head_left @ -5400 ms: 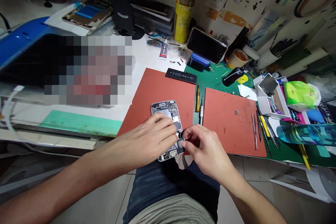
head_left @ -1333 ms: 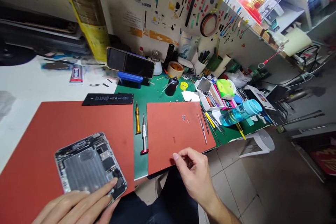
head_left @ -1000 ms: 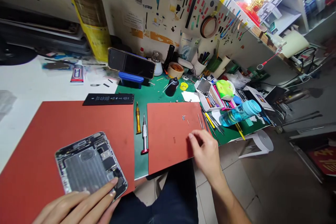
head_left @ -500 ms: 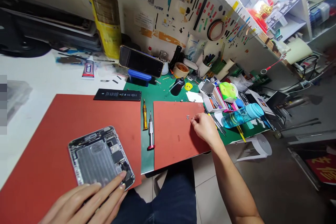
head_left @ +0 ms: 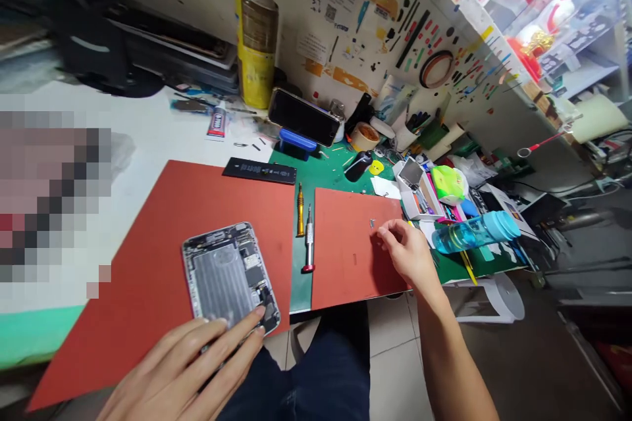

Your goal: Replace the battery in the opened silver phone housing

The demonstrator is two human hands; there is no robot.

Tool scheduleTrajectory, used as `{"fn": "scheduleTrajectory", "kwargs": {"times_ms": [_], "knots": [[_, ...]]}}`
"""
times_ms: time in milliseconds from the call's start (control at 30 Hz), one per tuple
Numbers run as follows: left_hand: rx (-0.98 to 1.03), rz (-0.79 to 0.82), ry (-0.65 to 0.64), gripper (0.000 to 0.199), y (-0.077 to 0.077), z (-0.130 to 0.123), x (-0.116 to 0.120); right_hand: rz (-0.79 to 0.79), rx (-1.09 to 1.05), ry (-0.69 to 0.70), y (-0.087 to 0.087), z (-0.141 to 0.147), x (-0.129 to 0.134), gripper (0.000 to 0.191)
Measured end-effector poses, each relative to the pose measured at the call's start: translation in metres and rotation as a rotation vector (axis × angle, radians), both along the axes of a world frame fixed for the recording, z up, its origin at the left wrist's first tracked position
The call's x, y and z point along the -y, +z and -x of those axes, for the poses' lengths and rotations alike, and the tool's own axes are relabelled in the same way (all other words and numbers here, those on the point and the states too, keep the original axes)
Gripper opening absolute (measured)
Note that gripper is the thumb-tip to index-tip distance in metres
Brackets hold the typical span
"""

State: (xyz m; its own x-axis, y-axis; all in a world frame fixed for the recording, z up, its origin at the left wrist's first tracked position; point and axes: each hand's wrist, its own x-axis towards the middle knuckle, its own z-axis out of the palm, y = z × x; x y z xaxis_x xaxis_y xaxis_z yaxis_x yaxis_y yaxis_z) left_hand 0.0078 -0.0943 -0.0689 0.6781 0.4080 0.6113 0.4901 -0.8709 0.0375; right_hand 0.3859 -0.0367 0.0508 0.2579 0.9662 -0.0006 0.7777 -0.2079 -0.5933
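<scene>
An opened smartphone lies on the left red mat, its silvery inner back and circuit parts bare. My left hand rests over its lower edge with fingers stretched out, one fingertip on the lower right corner. The left thumb is hidden. Over the right red mat my right hand is closed, thumb and forefinger pinched together; what they hold, if anything, is too small to tell. Just left of those fingertips lie small metal bits. A gold screwdriver and a silver, red-ended screwdriver lie between the mats.
A black phone battery lies at the left mat's far edge. Behind it another phone leans on a blue stand. A blue water bottle lies on the right, near a white box of tools. A spray can stands at the wall.
The camera view has turned left, so things appear farther right. My right hand's fingers have shifted slightly and stay pinched beside the metal bits. My left hand stays on the opened phone.
</scene>
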Motion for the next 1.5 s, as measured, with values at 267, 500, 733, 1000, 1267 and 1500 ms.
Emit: {"fn": "scheduleTrajectory", "kwargs": {"times_ms": [267, 500, 733, 1000, 1267, 1500], "knots": [[0.118, 0.139, 0.099, 0.036, 0.039, -0.02, 0.011, -0.021, -0.474, 0.154, -0.001, 0.072, 0.05, 0.028], [0.433, 0.313, 0.173, 0.024, 0.064, -0.024, 0.018, -0.235, -0.448, 0.326, -0.013, 0.134, 0.085, 0.003], [0.738, 0.875, 0.383, 0.015, 0.089, -0.026, 0.022, -0.597, -0.205, 0.435, -0.024, 0.169, 0.093, 0.022], [0.912, 1.37, 0.295, 0.024, 0.101, -0.032, 0.01, -0.734, -0.095, 0.436, -0.042, 0.175, 0.1, 0.036], [0.88, 1.41, 0.286, 0.025, 0.108, -0.033, 0.005, -0.693, -0.124, 0.477, -0.032, 0.175, 0.098, 0.032], [0.848, 1.483, 0.292, 0.03, 0.108, -0.033, -0.002, -0.684, -0.137, 0.468, -0.026, 0.175, 0.095, 0.027]]}}
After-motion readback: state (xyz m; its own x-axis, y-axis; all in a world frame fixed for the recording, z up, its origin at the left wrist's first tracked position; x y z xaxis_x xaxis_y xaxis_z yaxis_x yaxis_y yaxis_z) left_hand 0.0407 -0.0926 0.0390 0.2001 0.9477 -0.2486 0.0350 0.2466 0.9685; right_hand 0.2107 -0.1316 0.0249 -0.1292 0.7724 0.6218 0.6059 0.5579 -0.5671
